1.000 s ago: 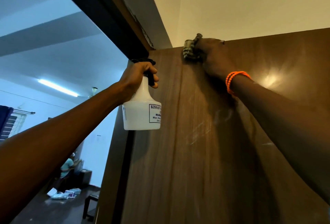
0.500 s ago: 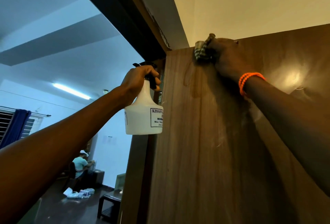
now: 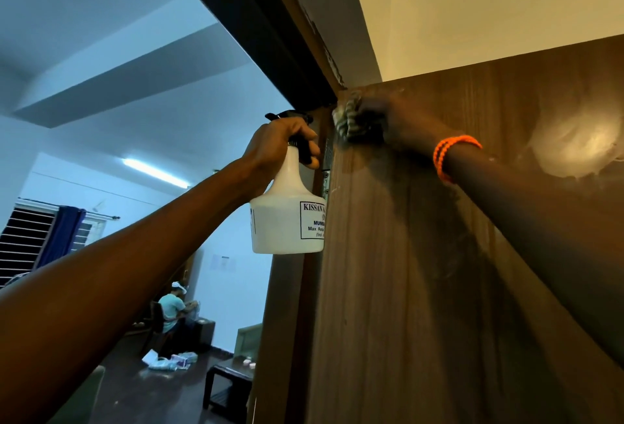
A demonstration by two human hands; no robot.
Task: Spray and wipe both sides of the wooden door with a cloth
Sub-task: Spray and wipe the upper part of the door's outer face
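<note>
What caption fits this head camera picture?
Right hand wipes the wooden door with a cloth; left hand holds spray bottle.

I could read print only on the white spray bottle (image 3: 287, 217): a black-bordered label at its 3 o'clock side began "KISSAN", then "MUMB", "Max Retai" and "(Incl", each line cut off by the door (image 3: 439, 288) edge. Other marks were too small for me.
</note>
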